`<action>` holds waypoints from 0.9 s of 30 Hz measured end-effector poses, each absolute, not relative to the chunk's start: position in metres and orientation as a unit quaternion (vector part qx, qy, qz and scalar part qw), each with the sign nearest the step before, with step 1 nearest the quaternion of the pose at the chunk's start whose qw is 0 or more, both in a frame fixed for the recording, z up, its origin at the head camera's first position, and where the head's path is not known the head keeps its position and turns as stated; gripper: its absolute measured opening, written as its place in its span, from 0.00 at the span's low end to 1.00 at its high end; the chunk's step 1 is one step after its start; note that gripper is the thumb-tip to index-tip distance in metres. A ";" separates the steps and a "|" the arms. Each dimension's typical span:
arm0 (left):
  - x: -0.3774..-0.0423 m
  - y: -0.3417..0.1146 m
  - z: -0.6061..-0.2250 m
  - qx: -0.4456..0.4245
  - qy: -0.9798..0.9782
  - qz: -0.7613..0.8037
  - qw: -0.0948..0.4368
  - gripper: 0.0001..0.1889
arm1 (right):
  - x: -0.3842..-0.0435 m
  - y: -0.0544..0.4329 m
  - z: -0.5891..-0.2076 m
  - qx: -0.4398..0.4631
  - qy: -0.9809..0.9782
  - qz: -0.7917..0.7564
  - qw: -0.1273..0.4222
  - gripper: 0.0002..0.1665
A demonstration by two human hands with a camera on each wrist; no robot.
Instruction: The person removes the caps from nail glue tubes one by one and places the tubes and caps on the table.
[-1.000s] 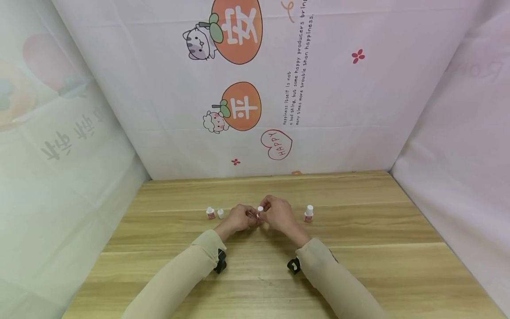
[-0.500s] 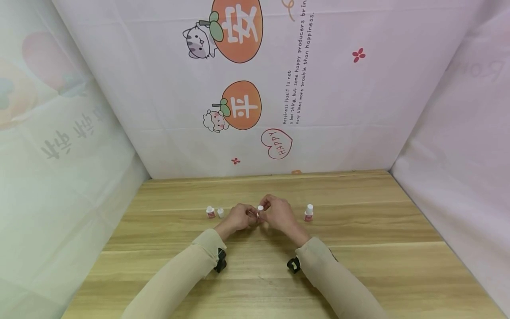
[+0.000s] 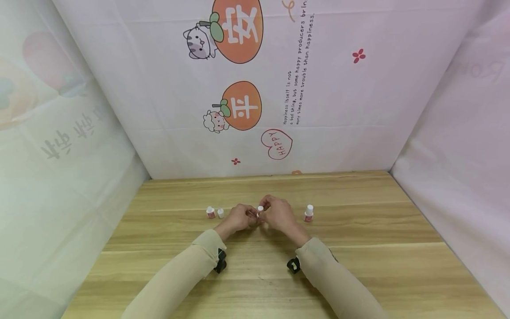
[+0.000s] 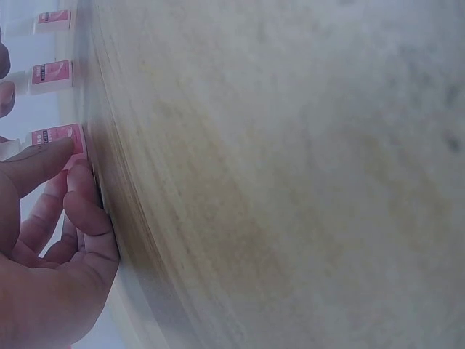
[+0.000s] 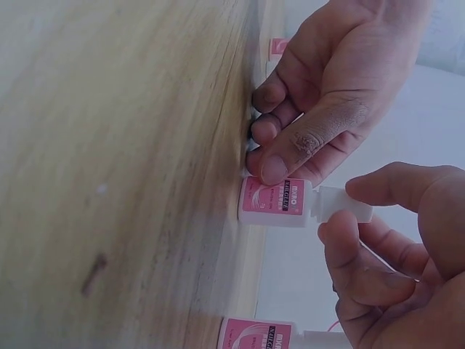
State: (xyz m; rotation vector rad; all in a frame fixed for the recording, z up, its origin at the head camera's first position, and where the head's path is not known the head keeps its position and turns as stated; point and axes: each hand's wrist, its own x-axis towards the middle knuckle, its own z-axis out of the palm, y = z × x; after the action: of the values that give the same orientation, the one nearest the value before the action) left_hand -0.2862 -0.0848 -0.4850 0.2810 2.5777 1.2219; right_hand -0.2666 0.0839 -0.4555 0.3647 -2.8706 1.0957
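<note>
A small white glue bottle (image 5: 276,201) with a pink label stands upright on the wooden table between both hands. My left hand (image 3: 238,217) grips its body low down, thumb on the label in the right wrist view. Its white cap (image 5: 344,204) is pinched between the thumb and finger of my right hand (image 3: 280,216). A narrow neck shows between cap and body; whether the cap is still threaded on, I cannot tell. In the left wrist view the held bottle (image 4: 64,135) is partly covered by the left thumb.
To the left stands an uncapped glue bottle (image 3: 210,213), with a loose white cap (image 3: 221,213) beside it. A capped glue bottle (image 3: 309,213) stands to the right. Another bottle (image 4: 51,76) appears beyond the held one in the left wrist view. A printed cloth (image 3: 330,110) hangs behind the table.
</note>
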 end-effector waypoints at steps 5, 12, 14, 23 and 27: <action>-0.286 -0.085 -0.484 0.099 0.894 0.417 0.134 0.10 | -0.267 0.084 -0.456 0.120 -0.928 0.353 0.023 0.07; -0.285 -0.084 -0.483 0.105 0.894 0.416 0.130 0.11 | -0.268 0.084 -0.458 0.116 -0.931 0.346 0.022 0.07; -0.285 -0.084 -0.483 0.101 0.890 0.424 0.135 0.11 | -0.268 0.084 -0.458 0.119 -0.930 0.346 0.021 0.07; -0.286 -0.085 -0.485 0.096 0.887 0.429 0.138 0.09 | -0.267 0.084 -0.457 0.118 -0.935 0.334 0.024 0.09; -0.286 -0.085 -0.485 0.094 0.886 0.434 0.137 0.10 | -0.267 0.084 -0.457 0.119 -0.934 0.337 0.022 0.08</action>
State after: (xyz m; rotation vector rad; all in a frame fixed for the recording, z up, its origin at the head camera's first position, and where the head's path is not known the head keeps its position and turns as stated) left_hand -0.2864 -0.0846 -0.4852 0.2725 2.5627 1.2550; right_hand -0.2671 0.0840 -0.4566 0.3694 -2.8939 1.0435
